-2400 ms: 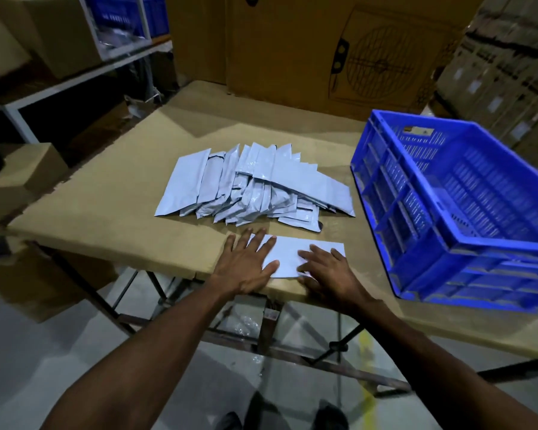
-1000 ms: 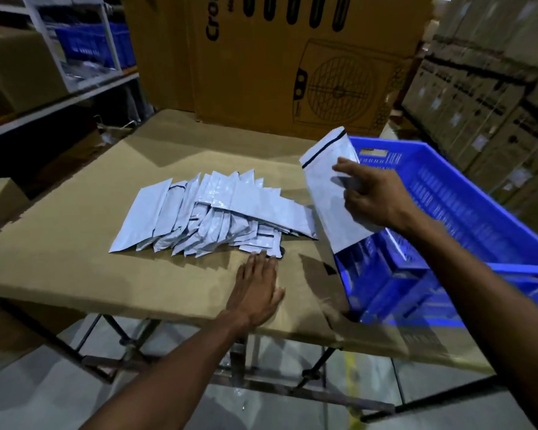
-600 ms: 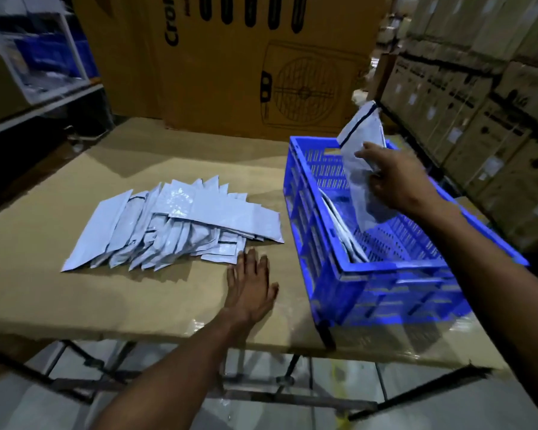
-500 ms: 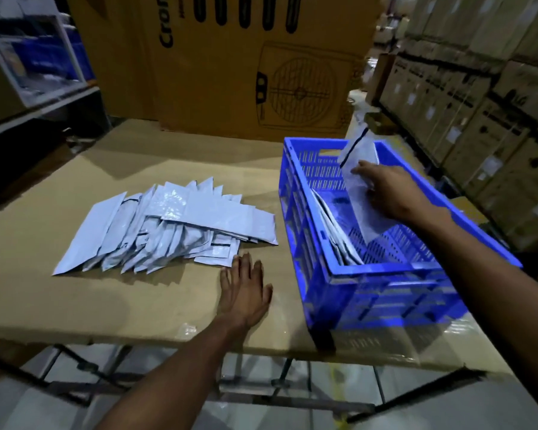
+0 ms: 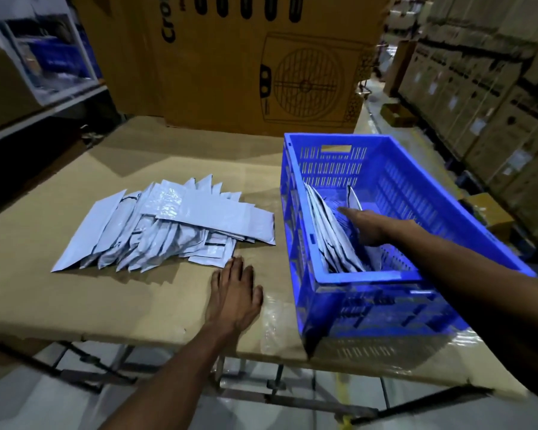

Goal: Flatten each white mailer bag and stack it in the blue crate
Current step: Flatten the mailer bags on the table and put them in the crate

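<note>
Head view showed a cardboard-covered table point(image 5: 75, 305) bearing the blue crate point(image 5: 367, 305) at right. A fanned pile of white mailer bags point(image 5: 168, 225) lay on the table left of the crate. More bags point(image 5: 333, 237) stood leaning against the crate's left wall. The right hand point(image 5: 373, 228) reached inside, fingers fairly straight against one upright bag point(image 5: 354, 200); whether it gripped it I could not tell. The left hand point(image 5: 235, 293) lay flat, fingers extended, holding nothing.
</note>
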A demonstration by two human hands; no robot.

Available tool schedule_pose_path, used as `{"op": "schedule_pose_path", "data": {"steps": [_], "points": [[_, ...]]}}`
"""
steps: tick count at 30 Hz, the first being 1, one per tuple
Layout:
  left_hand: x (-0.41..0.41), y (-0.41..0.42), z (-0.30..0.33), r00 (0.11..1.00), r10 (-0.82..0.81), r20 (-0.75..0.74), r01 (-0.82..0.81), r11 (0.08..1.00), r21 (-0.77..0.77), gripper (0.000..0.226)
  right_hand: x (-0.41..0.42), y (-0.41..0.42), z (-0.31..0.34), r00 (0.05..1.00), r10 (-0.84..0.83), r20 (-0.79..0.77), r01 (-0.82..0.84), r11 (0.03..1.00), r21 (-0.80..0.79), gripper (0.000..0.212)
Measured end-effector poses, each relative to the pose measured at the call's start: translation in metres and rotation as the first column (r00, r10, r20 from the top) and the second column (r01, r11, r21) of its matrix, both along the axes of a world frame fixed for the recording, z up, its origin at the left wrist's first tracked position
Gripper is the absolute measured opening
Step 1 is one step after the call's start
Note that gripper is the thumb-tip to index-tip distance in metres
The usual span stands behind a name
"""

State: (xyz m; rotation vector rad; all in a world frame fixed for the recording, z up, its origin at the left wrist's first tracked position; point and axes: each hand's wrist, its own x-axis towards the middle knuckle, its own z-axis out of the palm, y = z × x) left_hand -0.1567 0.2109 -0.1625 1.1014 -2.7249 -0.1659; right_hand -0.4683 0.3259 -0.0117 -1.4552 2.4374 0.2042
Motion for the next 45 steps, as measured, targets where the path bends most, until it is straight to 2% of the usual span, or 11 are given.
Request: {"op": "schedule_pose_path", "data": {"steps": [10, 13, 17, 21, 26, 30, 33, 36, 38, 42, 45], "points": [[0.001, 0.0, 0.002, 1.0, -0.007, 0.016, 0.007, 1.0, -0.013, 0.057, 0.01, -0.011, -0.009, 0.987, -0.016, 0.161, 0.012, 1.0, 0.026, 0.103], [0.001, 0.001, 0.003, 1.0, -0.011, 0.019, 0.012, 1.0, -0.02, 0.056, 0.012, -0.017, -0.013, 0.956, -0.03, 0.291, 0.063, 0.993, -0.104, 0.102], [0.0, 0.0, 0.003, 1.0, -0.011, 0.027, 0.012, 0.999, -0.034, 0.054, 0.009, -0.017, -0.019, 0.869, 0.03, 0.494, 0.123, 0.954, -0.274, 0.102], [0.0, 0.0, 0.002, 1.0, -0.021, 0.014, 0.022, 0.999, -0.045, 0.055, 0.016, -0.016, -0.002, 0.896, 0.001, 0.444, 0.134, 0.953, -0.272, 0.09], [0.001, -0.001, 0.001, 1.0, -0.023, 0.007, 0.024, 0.999, -0.041, 0.055, 0.014, -0.015, -0.004, 0.968, -0.023, 0.248, 0.074, 0.977, -0.198, 0.075], [0.0, -0.002, 0.001, 1.0, -0.023, 0.009, 0.023, 0.999, -0.036, 0.056, 0.016, -0.015, -0.002, 0.984, -0.005, 0.176, 0.045, 0.974, -0.22, 0.075], [0.001, -0.002, 0.001, 1.0, -0.028, 0.011, 0.029, 0.999, -0.037, 0.054, 0.025, -0.017, -0.002, 0.99, 0.075, 0.118, -0.044, 0.968, -0.248, 0.077], [0.001, -0.002, 0.001, 0.999, -0.032, 0.01, 0.032, 0.999, -0.026, 0.054, 0.03, -0.015, 0.002, 0.98, 0.131, 0.148, -0.086, 0.958, -0.274, 0.086], [0.001, -0.002, 0.001, 0.999, -0.032, 0.01, 0.032, 0.999, -0.023, 0.054, 0.029, -0.015, 0.004, 0.974, 0.118, 0.195, -0.058, 0.955, -0.292, 0.088], [0.002, -0.001, 0.002, 1.0, -0.027, 0.0, 0.027, 0.999, -0.028, 0.052, 0.032, -0.013, 0.007, 0.975, 0.035, 0.221, 0.03, 0.958, -0.285, 0.078], [0.002, -0.001, 0.002, 0.999, -0.031, -0.017, 0.031, 0.999, -0.021, 0.049, 0.034, -0.013, 0.012, 0.982, 0.033, 0.188, 0.035, 0.936, -0.349, 0.063]]}}
